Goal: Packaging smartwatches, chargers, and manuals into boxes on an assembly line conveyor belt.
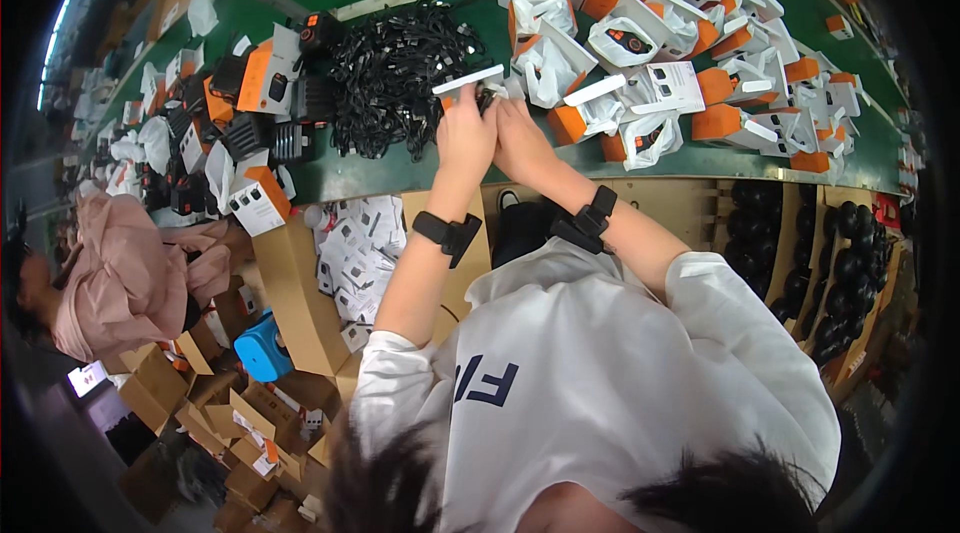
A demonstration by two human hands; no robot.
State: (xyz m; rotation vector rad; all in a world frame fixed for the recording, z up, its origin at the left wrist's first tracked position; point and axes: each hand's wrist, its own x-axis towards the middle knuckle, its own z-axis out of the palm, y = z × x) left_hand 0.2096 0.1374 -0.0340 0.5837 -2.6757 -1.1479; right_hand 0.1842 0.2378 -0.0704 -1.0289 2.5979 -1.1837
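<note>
Over the green table's near edge, my left hand is closed round a small white and orange box whose white flap stands out. Close beside it, my right hand bends its fingers in at the box's open side, by some white plastic wrapping; what they pinch is hidden. A heap of black cables lies just left of my hands. To their right, many opened white and orange boxes crowd the table, with white plastic bags sticking out and a dark device showing in one.
Dark devices and packaging stand at the left. Below is a carton of printed leaflets, with a blue stool and open cardboard boxes beyond. A person in pink sits far left. Shelves of black round items stand right.
</note>
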